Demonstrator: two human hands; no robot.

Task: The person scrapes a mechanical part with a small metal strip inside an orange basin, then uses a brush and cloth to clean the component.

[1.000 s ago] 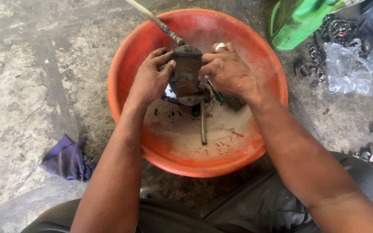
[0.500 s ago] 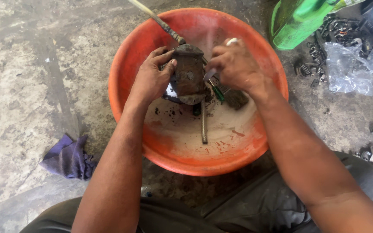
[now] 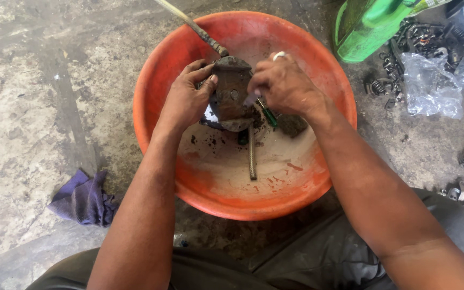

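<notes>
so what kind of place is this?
Likely an informal repair workshop, worked on the ground: bare stained concrete floor, loose springs and metal parts by a green jug, and a grimy metal part held over an orange basin.

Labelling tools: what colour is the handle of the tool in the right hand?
Green handle, under the right hand; head view.

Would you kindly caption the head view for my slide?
Left hand steadies a grimy grey metal part over an orange plastic basin; right hand works it with a green-handled tool.
</notes>
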